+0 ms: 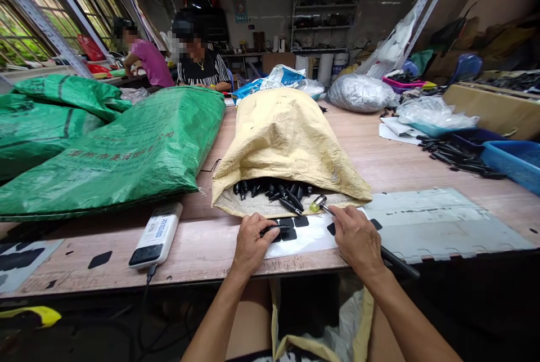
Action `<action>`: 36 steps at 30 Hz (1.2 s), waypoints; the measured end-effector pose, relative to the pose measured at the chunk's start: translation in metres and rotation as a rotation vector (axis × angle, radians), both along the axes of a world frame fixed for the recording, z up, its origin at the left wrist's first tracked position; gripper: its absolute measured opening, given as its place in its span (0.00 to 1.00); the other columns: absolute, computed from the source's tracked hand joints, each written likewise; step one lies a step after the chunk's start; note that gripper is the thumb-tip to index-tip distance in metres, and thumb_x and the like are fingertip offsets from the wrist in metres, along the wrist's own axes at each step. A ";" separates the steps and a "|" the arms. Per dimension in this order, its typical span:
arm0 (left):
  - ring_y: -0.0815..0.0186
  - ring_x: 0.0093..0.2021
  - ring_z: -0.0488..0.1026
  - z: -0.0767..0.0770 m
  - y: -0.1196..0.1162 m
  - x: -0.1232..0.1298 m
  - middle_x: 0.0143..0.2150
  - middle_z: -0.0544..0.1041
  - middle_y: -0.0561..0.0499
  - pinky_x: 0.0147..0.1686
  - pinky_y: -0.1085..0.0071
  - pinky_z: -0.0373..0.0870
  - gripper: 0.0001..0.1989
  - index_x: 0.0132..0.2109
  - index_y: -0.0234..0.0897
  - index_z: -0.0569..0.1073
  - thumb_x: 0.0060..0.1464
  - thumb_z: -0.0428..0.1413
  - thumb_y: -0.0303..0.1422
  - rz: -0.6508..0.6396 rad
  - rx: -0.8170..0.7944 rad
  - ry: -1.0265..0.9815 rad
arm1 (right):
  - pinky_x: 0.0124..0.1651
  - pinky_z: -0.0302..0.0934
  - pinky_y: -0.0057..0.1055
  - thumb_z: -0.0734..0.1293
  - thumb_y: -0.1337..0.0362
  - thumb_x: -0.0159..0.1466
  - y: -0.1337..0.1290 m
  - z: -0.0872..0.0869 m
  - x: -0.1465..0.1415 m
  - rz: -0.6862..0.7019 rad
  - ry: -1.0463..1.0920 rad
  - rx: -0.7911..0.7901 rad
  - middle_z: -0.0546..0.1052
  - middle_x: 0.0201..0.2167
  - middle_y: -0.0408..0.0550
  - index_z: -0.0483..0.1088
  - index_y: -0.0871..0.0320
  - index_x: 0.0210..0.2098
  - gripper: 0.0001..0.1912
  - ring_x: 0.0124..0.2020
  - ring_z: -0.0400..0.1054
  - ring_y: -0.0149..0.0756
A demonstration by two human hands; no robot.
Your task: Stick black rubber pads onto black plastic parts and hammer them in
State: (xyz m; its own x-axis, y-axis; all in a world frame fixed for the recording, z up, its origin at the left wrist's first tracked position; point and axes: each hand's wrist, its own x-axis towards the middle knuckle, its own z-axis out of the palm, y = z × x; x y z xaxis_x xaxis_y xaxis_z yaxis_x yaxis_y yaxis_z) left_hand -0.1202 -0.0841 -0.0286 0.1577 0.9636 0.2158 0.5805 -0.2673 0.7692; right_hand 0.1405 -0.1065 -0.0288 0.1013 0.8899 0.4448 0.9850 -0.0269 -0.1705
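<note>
My left hand [253,241] pinches a slim black pen-like part [278,228] just above a white sheet [310,242] that bears dark rounded squares [301,221]. In my right hand [354,232] is a small hammer [319,203] with a metal head and a yellowish face; its dark handle runs back under my wrist toward the table edge. The hammer head hovers by the mouth of a tan woven sack [287,137]. Several black pen-like parts [291,197] lie inside the sack's open mouth, facing me.
A green woven sack [139,153] fills the left. Before it lies a white power bank [156,235] with a cable. To the right are more black parts [459,156] and a blue bin [514,159]. Another open sack [320,345] sits at my lap. Two people [200,66] sit beyond the table.
</note>
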 end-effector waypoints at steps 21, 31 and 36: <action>0.59 0.43 0.67 0.003 -0.001 0.000 0.36 0.76 0.50 0.46 0.62 0.61 0.12 0.39 0.42 0.80 0.63 0.52 0.38 -0.074 0.012 0.098 | 0.49 0.54 0.38 0.66 0.55 0.67 -0.001 0.015 -0.069 0.530 0.199 -0.100 0.73 0.36 0.47 0.70 0.57 0.37 0.11 0.42 0.61 0.41; 0.58 0.43 0.67 0.005 -0.002 0.001 0.38 0.77 0.51 0.45 0.61 0.60 0.09 0.40 0.45 0.81 0.62 0.55 0.38 -0.090 -0.006 0.175 | 0.48 0.54 0.36 0.67 0.58 0.66 0.002 0.023 -0.057 0.571 0.203 -0.103 0.74 0.35 0.45 0.71 0.55 0.35 0.08 0.42 0.61 0.39; 0.58 0.44 0.67 0.005 -0.001 0.002 0.38 0.77 0.51 0.46 0.61 0.60 0.08 0.40 0.43 0.79 0.61 0.56 0.38 -0.084 -0.010 0.140 | 0.48 0.54 0.37 0.66 0.53 0.66 0.015 0.024 -0.016 0.239 0.104 0.033 0.73 0.41 0.51 0.73 0.57 0.46 0.15 0.45 0.61 0.43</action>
State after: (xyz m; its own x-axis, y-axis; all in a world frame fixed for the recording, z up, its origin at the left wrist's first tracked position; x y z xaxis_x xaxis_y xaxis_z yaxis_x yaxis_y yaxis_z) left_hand -0.1185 -0.0855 -0.0241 0.2661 0.9476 0.1767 0.6578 -0.3125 0.6854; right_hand 0.1247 -0.0916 -0.0047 -0.0629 0.8794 0.4719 0.9399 0.2112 -0.2683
